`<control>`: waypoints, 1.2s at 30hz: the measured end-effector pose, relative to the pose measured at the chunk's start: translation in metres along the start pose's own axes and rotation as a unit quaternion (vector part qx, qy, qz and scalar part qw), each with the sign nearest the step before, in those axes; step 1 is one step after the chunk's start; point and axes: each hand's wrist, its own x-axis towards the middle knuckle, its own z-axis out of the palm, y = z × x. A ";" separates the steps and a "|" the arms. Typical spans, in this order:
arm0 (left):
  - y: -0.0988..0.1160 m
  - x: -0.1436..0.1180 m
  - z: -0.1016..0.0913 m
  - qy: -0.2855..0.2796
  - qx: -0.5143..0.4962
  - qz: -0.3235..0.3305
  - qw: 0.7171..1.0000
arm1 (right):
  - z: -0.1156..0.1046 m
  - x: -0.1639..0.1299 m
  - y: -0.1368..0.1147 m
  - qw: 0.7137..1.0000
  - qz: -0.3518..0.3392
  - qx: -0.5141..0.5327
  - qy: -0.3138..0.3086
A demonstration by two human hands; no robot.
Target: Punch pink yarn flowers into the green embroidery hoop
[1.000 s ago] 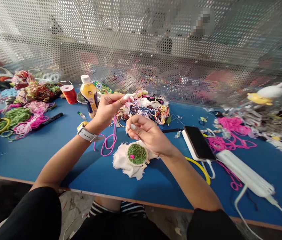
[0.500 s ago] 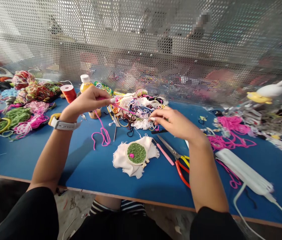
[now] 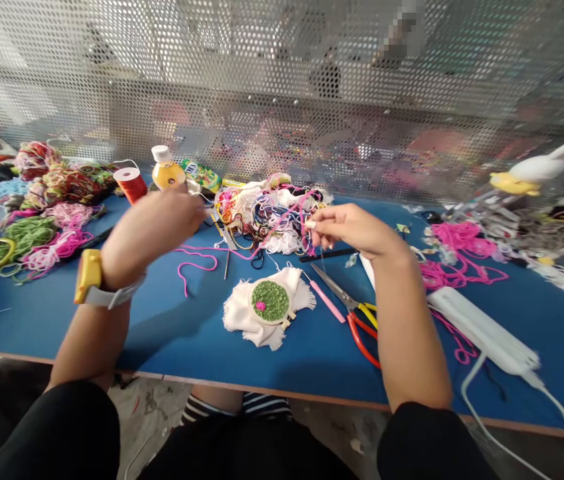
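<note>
- Our left hand [image 3: 149,227] hovered above the counter [image 3: 112,320] near its far edge, blurred; we could not tell whether its fingers were together or apart, though the pink yarn [image 3: 197,257] seemed to run up into it.
- Our right hand [image 3: 357,230] was raised beside the tangled thread heap [image 3: 267,213], its fingers [image 3: 312,225] pinched together on the other end of the pink yarn.
- The yarn stretched between the two hands, and its slack looped on the counter below the left hand.
- We judged the yarn light, soft and limp, apt to snag or fray; it was best pinched close to its end, with gentle tension.
- The hoop [image 3: 269,301] with green stitching lay on its white cloth [image 3: 242,317] toward the near edge, between our forearms.
- Scissors [image 3: 352,310] and a pink tool [image 3: 327,300] lay just right of the cloth, under our right wrist.
- A glue bottle [image 3: 166,170] and an orange spool [image 3: 131,183] stood near the far edge behind the left hand.
- Loose yarn piles [image 3: 47,220] crowded the left side; more pink yarn, a white power strip [image 3: 482,330] and a toy rabbit [image 3: 537,170] filled the right.
- The heap stood closest to the taut strand and, we judged, could catch it.
</note>
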 end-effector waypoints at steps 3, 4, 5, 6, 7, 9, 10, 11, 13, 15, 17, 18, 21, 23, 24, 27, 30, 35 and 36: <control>0.050 0.013 0.030 -0.169 -0.217 0.052 0.960 | 0.028 0.007 -0.006 0.990 -0.012 0.140 0.033; 0.061 0.018 0.041 -0.201 -0.291 0.050 0.934 | 0.037 0.008 -0.009 0.986 -0.007 0.163 0.040; 0.068 0.022 0.051 -0.210 -0.335 0.034 0.918 | 0.045 0.009 -0.010 0.983 0.001 0.181 0.046; 0.071 0.025 0.060 -0.192 -0.358 0.014 0.914 | 0.051 0.010 -0.011 0.979 0.008 0.196 0.051; 0.072 0.026 0.068 -0.189 -0.383 -0.001 0.904 | 0.057 0.010 -0.012 0.976 0.014 0.208 0.055; 0.067 0.027 0.080 -0.187 -0.431 -0.025 0.882 | 0.066 0.012 -0.011 0.971 0.022 0.228 0.065; 0.063 0.027 0.084 -0.194 -0.453 -0.027 0.870 | 0.069 0.013 -0.010 0.969 0.026 0.235 0.066; 0.058 0.025 0.087 -0.207 -0.469 -0.024 0.858 | 0.071 0.014 -0.008 0.968 0.029 0.240 0.064; 0.051 0.022 0.091 -0.242 -0.484 -0.005 0.841 | 0.075 0.015 -0.005 0.967 0.029 0.247 0.053; 0.046 0.019 0.094 -0.272 -0.488 0.009 0.829 | 0.077 0.014 0.000 0.967 0.015 0.249 0.051; 0.043 0.015 0.095 -0.258 -0.494 -0.002 0.830 | 0.076 0.010 0.009 0.971 -0.011 0.227 0.067; 0.042 0.013 0.095 -0.231 -0.499 -0.012 0.835 | 0.075 0.007 0.016 0.976 -0.023 0.201 0.078; 0.038 0.007 0.090 -0.126 -0.514 -0.030 0.848 | 0.069 -0.005 0.042 0.992 -0.046 0.066 0.098; 0.036 0.002 0.085 -0.102 -0.528 -0.036 0.842 | 0.063 -0.015 0.058 0.992 -0.062 -0.003 0.107; 0.034 0.000 0.083 -0.112 -0.535 -0.040 0.837 | 0.059 -0.022 0.065 0.990 -0.071 -0.028 0.119; 0.030 -0.006 0.075 -0.179 -0.524 -0.046 0.832 | 0.048 -0.043 0.076 0.976 -0.074 -0.136 0.155; 0.029 -0.008 0.068 -0.157 -0.487 -0.052 0.857 | 0.040 -0.064 0.082 0.969 0.034 -0.236 0.071; 0.041 -0.010 0.071 -0.011 -0.504 -0.106 0.857 | 0.042 -0.076 0.092 0.958 0.197 -0.210 -0.005; 0.045 -0.011 0.074 0.014 -0.512 -0.111 0.852 | 0.042 -0.076 0.092 0.961 0.207 -0.182 -0.003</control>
